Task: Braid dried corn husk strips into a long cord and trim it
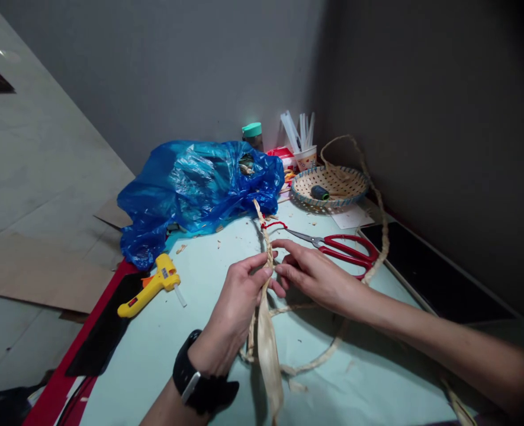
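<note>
A pale braid of dried plant strips [269, 258], perhaps corn husk, runs upright between my hands on the table. My left hand [246, 284], with a black watch on its wrist, pinches the braid between thumb and fingers. Below that pinch hangs a wide loose strip [268, 349]. My right hand [308, 269] is just right of the braid, its thumb and index fingertips apart; whether they touch the braid I cannot tell. A red cord [274, 225] is tied near the braid's top end. Red-handled scissors [346, 245] lie beyond my right hand.
A yellow glue gun [153, 287] lies at left. Behind are a blue plastic bag [190, 183], a green-lidded jar [253, 135], a cup of glue sticks [306, 158] and a woven basket [350, 183] holding a thread spool [319, 193]. A dark tablet-like panel [426, 272] lies at right.
</note>
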### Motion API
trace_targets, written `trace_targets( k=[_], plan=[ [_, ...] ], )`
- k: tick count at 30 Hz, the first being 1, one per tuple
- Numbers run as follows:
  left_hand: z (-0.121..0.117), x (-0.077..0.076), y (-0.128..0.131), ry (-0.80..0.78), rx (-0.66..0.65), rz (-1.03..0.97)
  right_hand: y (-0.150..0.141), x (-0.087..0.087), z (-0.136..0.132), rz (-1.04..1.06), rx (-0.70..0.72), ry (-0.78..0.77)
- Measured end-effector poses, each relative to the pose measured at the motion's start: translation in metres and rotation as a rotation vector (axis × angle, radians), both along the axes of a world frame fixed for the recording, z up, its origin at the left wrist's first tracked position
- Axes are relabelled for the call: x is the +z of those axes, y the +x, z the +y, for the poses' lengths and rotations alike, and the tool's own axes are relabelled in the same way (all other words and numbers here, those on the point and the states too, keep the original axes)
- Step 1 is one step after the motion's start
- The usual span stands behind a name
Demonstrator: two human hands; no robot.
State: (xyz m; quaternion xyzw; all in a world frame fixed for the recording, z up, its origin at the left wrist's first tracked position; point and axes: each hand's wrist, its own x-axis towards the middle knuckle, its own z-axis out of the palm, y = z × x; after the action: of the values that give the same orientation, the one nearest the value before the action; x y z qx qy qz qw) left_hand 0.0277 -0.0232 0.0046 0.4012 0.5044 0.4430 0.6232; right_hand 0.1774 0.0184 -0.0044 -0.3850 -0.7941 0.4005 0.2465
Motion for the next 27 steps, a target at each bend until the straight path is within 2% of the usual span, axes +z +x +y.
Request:
trace_targets(
  k=[4,9,13,15,20,24,27],
  plan=[
    [-0.005,-0.005,-0.001,0.017,0.005,0.131,-0.001,-0.001,-0.002,-0.009,-0.037,-0.038],
    [-0.009,-0.01,0.0,0.103,0.091,0.21,-0.005,-0.007,-0.001,0.037,-0.082,-0.154],
    [-0.009,-0.012,0.0,0.208,0.117,0.395,-0.009,-0.012,0.002,0.083,-0.006,-0.326],
    [-0.01,-0.009,-0.001,0.25,0.107,0.541,-0.009,-0.014,0.004,0.126,0.008,-0.364],
    [-0.015,0.008,-0.009,0.337,0.067,0.949,-0.008,-0.013,0.003,0.145,-0.051,-0.278],
    [-0.025,0.016,-0.012,0.39,0.05,1.023,-0.006,-0.01,0.001,0.159,-0.059,-0.3],
    [-0.035,0.012,-0.003,0.487,0.015,1.161,-0.006,-0.009,0.0,0.206,-0.057,-0.373]
  ],
)
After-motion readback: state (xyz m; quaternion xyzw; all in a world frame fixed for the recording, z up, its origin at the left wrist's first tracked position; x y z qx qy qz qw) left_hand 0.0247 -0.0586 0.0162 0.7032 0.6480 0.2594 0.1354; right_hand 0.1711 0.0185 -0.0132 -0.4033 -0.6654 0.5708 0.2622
